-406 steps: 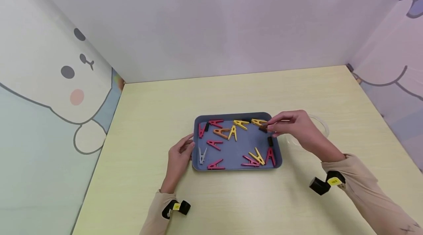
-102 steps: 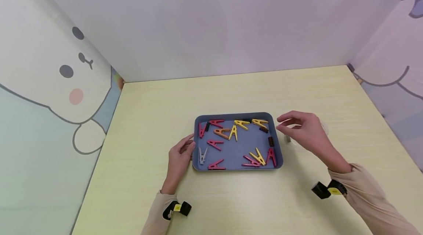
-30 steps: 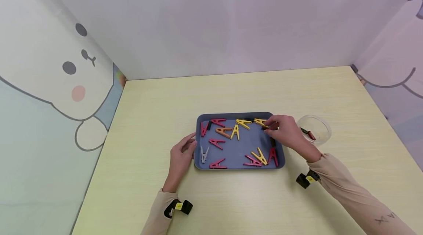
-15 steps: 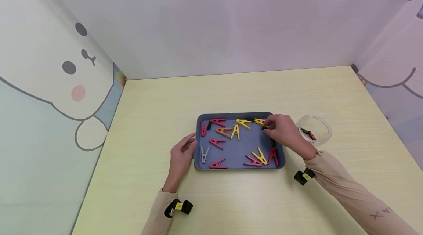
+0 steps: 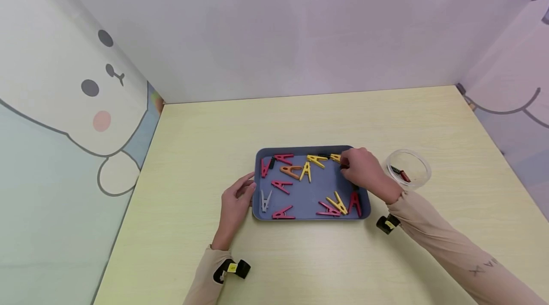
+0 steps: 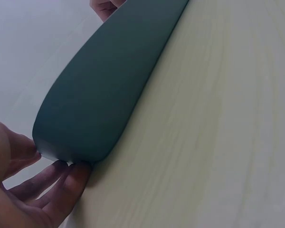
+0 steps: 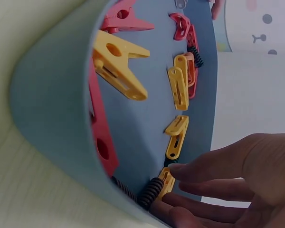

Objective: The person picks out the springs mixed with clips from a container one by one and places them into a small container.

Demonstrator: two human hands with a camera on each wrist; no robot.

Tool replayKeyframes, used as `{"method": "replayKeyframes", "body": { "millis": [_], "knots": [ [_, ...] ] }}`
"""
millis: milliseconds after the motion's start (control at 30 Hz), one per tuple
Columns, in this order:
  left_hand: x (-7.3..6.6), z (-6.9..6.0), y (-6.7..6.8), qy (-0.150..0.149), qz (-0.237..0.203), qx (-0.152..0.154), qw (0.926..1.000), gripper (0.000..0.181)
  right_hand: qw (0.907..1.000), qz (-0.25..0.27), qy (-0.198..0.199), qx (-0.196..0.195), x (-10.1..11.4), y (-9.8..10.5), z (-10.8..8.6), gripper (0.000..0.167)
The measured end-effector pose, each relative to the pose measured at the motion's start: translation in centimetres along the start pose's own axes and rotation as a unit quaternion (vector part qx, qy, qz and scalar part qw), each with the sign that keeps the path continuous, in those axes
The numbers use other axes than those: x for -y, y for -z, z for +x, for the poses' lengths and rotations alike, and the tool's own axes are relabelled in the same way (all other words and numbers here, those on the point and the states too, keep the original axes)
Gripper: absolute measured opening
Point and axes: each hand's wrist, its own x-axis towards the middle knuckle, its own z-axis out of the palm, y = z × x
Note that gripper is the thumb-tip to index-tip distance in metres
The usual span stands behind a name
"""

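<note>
A blue-grey tray (image 5: 310,219) lies on the table, holding several clothespins in red, yellow, orange and grey. My left hand (image 5: 234,204) grips the tray's left end; in the left wrist view the fingers (image 6: 69,183) bend against its lower edge. Over the tray's far right corner reaches my right hand (image 5: 363,167). In the right wrist view, its thumb and fingers stand apart around a yellow clothespin (image 7: 166,179), beside a dark coil spring (image 7: 151,192). Whether the fingertips touch either is unclear. A red clothespin (image 5: 354,204) lies in the near right corner.
Right of the tray stands a round clear container (image 5: 422,177) with dark green and red coil springs (image 5: 403,176) in it. A pale wood-look table (image 5: 300,257) lies beneath. A white panel (image 5: 300,33) stands behind, with patterned panels at both sides.
Since 3.4 s ago my right hand has moved left from beside the tray to over its far right corner, uncovering the clear container. In the last second it creeps slightly left. My left hand stays put.
</note>
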Motion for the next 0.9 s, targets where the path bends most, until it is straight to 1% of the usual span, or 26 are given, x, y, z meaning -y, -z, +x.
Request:
{"method": "replayKeyframes", "body": {
  "millis": [33,500,667,800,900],
  "knots": [
    [0.0,0.0,0.0,0.000,0.000,0.000,1.0000,0.034,1.0000,-0.002,0.000,0.004,0.0,0.0,0.1,0.002],
    [0.0,0.0,0.0,0.003,-0.001,0.001,1.0000,0.033,0.9989,-0.032,0.006,0.034,0.5,-0.2,0.9,0.040],
    [0.0,0.0,0.0,0.004,-0.001,0.000,1.0000,0.033,0.9983,-0.045,0.007,0.036,0.6,-0.5,1.0,0.040],
    [0.0,0.0,0.0,0.006,-0.003,-0.003,1.0000,0.033,0.9970,-0.069,0.006,0.036,0.6,-0.8,1.1,0.035],
    [0.0,-0.1,0.0,0.007,-0.003,-0.001,1.0000,0.033,0.9960,-0.081,0.008,0.036,0.6,-1.0,1.1,0.037]
  ]
}}
